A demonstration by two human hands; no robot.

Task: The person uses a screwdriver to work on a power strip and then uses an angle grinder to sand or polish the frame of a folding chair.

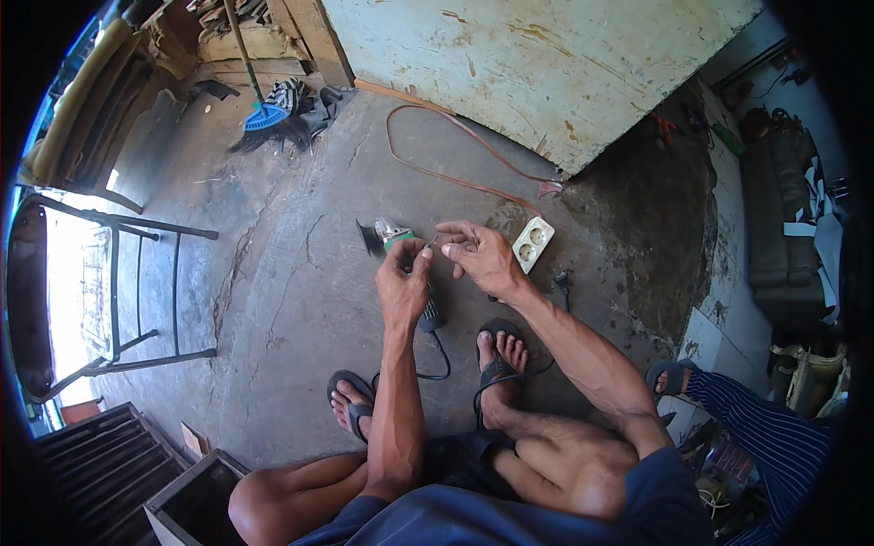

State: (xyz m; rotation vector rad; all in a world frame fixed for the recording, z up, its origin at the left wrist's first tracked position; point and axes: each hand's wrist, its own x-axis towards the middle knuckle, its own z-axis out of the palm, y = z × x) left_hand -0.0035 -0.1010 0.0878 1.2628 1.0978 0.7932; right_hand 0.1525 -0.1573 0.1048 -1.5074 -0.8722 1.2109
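Note:
My left hand (403, 280) pinches a small dark piece (431, 243) between thumb and forefinger; it is too small to name. Close beside it, my right hand (485, 261) has its fingers bent in toward the same spot, and what they grip is hard to make out. Beneath the left hand an angle grinder lies on the floor, its silver gear head (387, 227), dark disc (369, 238) and black handle end (431, 316) showing. The hand and forearm hide much of its green body. A black cord (443, 357) runs from the handle toward my feet.
A white power strip (533, 242) with a reddish cord lies right of my hands, a loose black plug (563, 277) near it. A worn pale panel (546, 73) stands ahead. Left are a metal frame (173, 291) and blue broom (266, 116); another person's leg (746, 400) is at right.

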